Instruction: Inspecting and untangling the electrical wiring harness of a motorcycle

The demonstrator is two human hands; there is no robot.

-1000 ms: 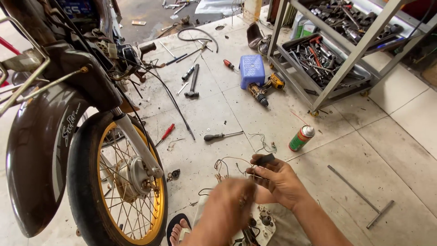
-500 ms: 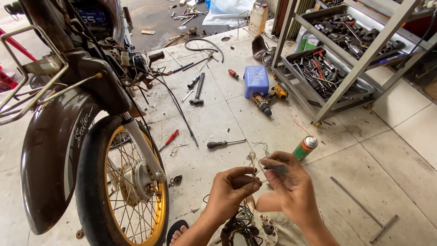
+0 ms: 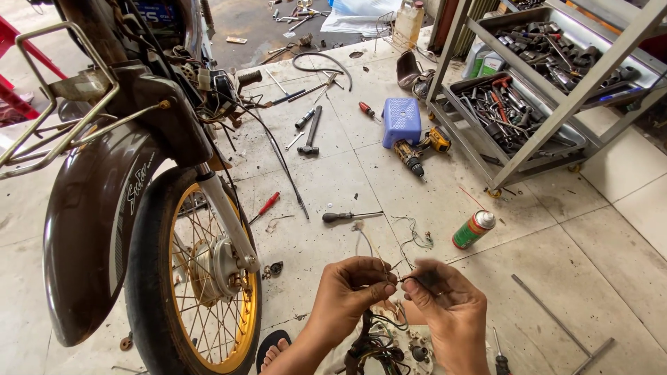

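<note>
My left hand (image 3: 347, 288) and my right hand (image 3: 445, 305) are held close together low in the middle of the view. Both pinch thin wires (image 3: 389, 274) that rise from a dark wiring bundle (image 3: 372, 344) below them. The fingertips of the two hands almost touch around the wire ends. Loose wire loops (image 3: 413, 236) stick up above the fingers. My foot in a dark sandal (image 3: 272, 351) shows just left of my left forearm.
A brown motorcycle's front wheel with a yellow rim (image 3: 201, 278) and fender (image 3: 90, 229) stands at the left. On the floor lie a screwdriver (image 3: 347, 217), a red screwdriver (image 3: 264, 207), a hammer (image 3: 311, 133), a cordless drill (image 3: 413, 156), a blue stool (image 3: 401, 119), a spray can (image 3: 474, 229) and a long metal wrench (image 3: 563, 326). A metal tool rack (image 3: 542, 83) stands at the right.
My hands have risen a little and drawn together on the wire ends. The camera has tilted, so the floor and the rack sit slightly lower in view.
</note>
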